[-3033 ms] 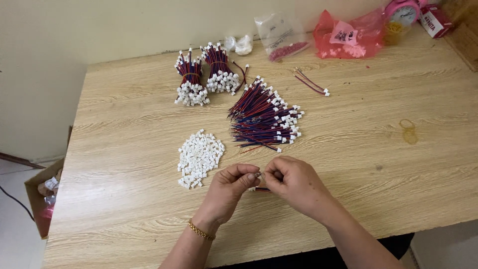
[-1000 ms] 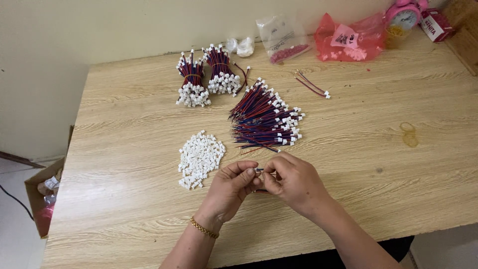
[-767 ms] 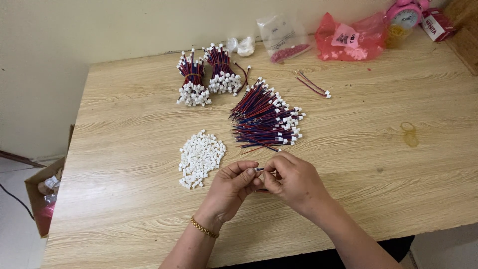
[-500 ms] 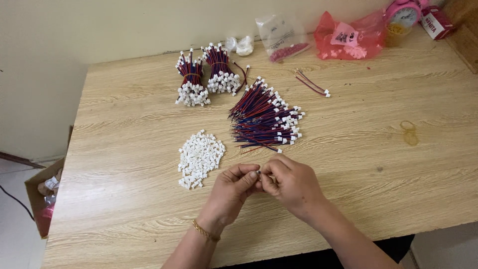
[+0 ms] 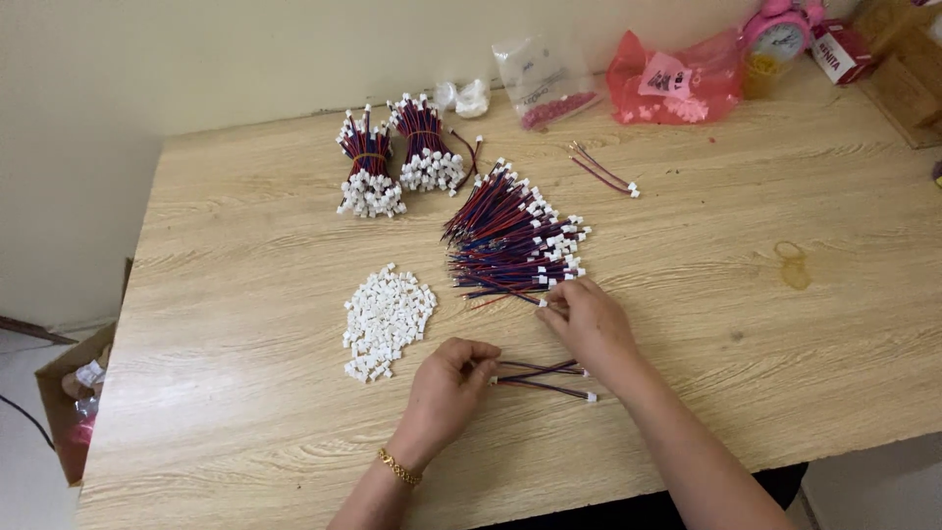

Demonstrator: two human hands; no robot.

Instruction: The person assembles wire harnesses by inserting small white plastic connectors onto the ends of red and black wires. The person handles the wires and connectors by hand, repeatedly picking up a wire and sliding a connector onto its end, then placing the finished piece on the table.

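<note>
We see the left hand (image 5: 446, 388) curled, its fingertips pinched on one end of a few red-and-blue wire leads (image 5: 542, 378) lying on the wooden surface (image 5: 245, 255) between the two hands; the right hand (image 5: 587, 322) is apart from it, fingers closed on a lead at the near edge of the loose pile of wire leads (image 5: 515, 240) just beyond it. To the left of the left hand and a little beyond it sits a heap of small white connector housings (image 5: 386, 319). Farther off stand two tied bundles of leads (image 5: 397, 162), which we judge finished; the big loose pile and the heap suggest most of the work remains. Beyond the right hand lie a stray pair of leads (image 5: 603, 169), a pink plastic bag (image 5: 672, 79) and a pink alarm clock (image 5: 780, 31).
</note>
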